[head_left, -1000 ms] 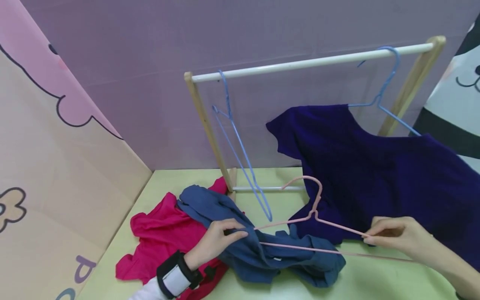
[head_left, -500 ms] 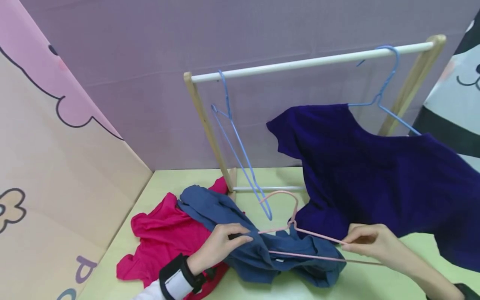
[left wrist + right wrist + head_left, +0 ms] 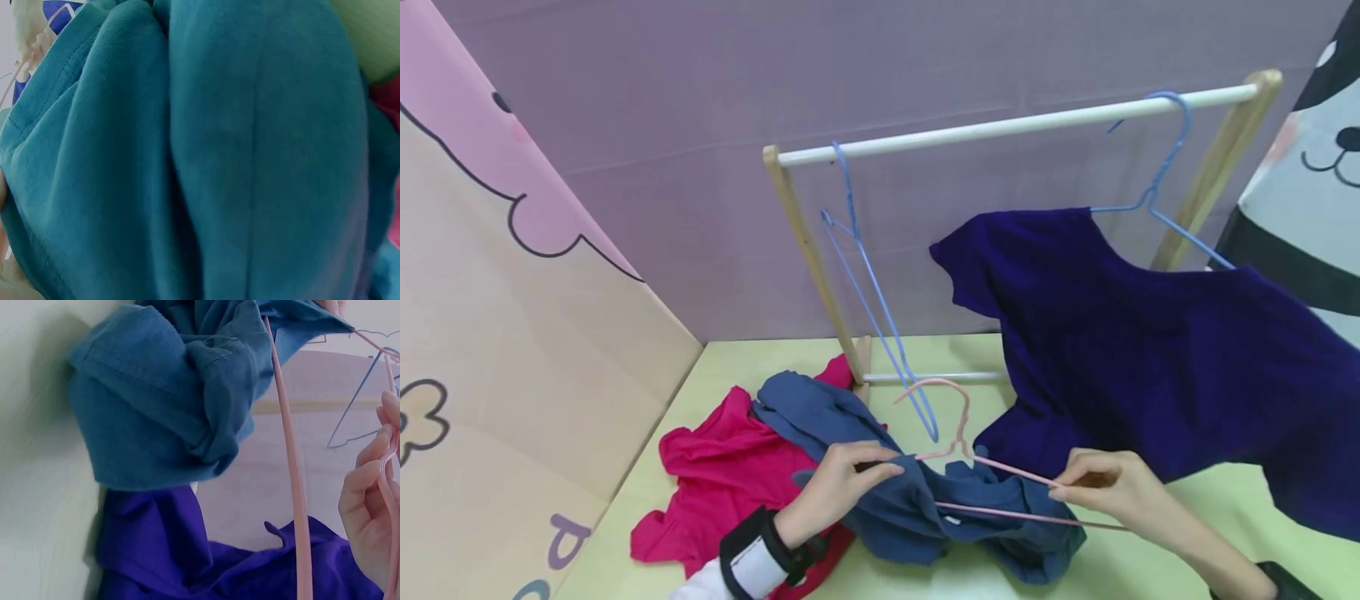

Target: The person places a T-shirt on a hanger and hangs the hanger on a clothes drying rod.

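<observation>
My left hand pinches the edge of a blue garment between thumb and fingers. The left arm of a pink hanger runs into that garment's opening beside the hand. Hook and right shoulder of the hanger stay outside; the tip within the cloth is hidden. On the right, thumb and fingers of my right hand grip the hanger's sloping arm. Blue cloth fills most of the left wrist view. In the right wrist view the hanger's bar enters the bunched garment.
Behind the hands stands a rack with a white rail. A bare blue hanger hangs at its left end; a dark purple shirt hangs from another blue hanger at the right. A crumpled pink-red garment lies left, partly under the blue one.
My right hand has moved left with the pink hanger, sliding more of it into the blue garment. The left hand keeps its hold in nearly the same place.
</observation>
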### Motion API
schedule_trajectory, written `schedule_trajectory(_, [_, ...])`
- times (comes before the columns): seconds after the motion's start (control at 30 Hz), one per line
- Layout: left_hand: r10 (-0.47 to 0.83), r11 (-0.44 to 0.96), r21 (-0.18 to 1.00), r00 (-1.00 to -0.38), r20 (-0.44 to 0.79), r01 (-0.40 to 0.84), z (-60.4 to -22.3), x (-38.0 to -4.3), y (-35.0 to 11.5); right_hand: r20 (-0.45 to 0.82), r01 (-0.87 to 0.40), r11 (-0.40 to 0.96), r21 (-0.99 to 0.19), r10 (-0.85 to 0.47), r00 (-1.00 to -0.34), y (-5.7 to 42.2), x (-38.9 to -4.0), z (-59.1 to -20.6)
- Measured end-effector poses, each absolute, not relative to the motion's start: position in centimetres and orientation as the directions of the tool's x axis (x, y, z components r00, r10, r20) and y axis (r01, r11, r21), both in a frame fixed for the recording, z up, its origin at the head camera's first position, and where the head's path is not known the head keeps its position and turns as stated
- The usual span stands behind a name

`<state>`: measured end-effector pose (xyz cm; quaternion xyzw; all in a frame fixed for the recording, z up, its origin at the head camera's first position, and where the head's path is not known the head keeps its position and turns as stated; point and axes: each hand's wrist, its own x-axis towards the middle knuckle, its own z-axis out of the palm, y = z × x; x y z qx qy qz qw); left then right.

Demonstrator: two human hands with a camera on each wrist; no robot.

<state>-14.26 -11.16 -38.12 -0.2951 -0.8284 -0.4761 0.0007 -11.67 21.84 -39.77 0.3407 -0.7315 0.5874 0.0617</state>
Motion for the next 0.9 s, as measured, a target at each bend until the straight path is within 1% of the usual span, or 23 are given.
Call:
schedule_trajectory(0.1, [0.484, 0.354, 0.787, -0.819, 0.308, 0.506, -38.2, -14.5, -11.1, 0.504, -0.575, 0.069, -0.815, -0.404, -0.763, 21.2, -11.6, -40.0])
schedule_trajectory(0.27, [0.495, 0.317, 0.773, -0.791, 0.36, 0.55, -38.0, -14.6, -10.8, 0.513, -0.58, 0.104, -0.808, -0.36, -0.779, 20.2, -11.5, -40.1])
schedule_trajectory(0.37, [0.493, 0.317, 0.755, -0.78, 0.385, 0.574, -37.8, -14.6, -10.6, 0.536, -0.595, 0.085, -0.799, -0.346, -0.77, 19.7, -11.4, -40.3])
schedule_trajectory(0.5, [0.485, 0.322, 0.737, -0.772, 0.411, 0.594, -37.3, -14.7, -10.2, 0.544, -0.6, 0.097, -0.794, -0.328, -0.773, 19.4, -11.4, -40.4])
schedule_trajectory(0.73, [0.494, 0.293, 0.702, -0.731, 0.47, 0.649, -36.5, -14.7, -9.5, 0.504, -0.56, 0.146, -0.816, -0.297, -0.811, 18.8, -11.0, -40.1])
schedule_trajectory(0.9, [0.509, 0.294, 0.686, -0.717, 0.476, 0.665, -36.3, -14.7, -9.3, 0.465, -0.523, 0.169, -0.835, -0.292, -0.836, 18.5, -10.7, -39.8])
